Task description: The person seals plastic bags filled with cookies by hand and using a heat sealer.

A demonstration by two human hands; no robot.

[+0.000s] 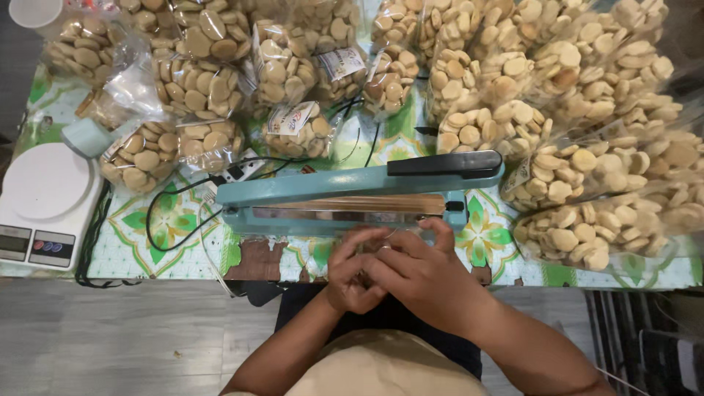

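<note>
While both hands meet at the tabletop (pixel 132 253) edge, right hand (pixel 418 275) overlaps left hand (pixel 352 275), fingers curled narrow around something hidden. Just beyond sits the teal lever-arm heat sealer (pixel 352 192), arm raised; farther back, clear bags of round biscuits (pixel 198 88).

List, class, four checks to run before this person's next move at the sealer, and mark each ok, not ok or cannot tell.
1. Sealer arm raised, slot free: ok.
2. Both hands, left and right, together at the table edge in front of the sealer: ok.
3. What the hands hold: cannot tell, it is hidden between them.
4. Sealer cord plugged in: cannot tell.
5. Scale pan free: ok.
</note>
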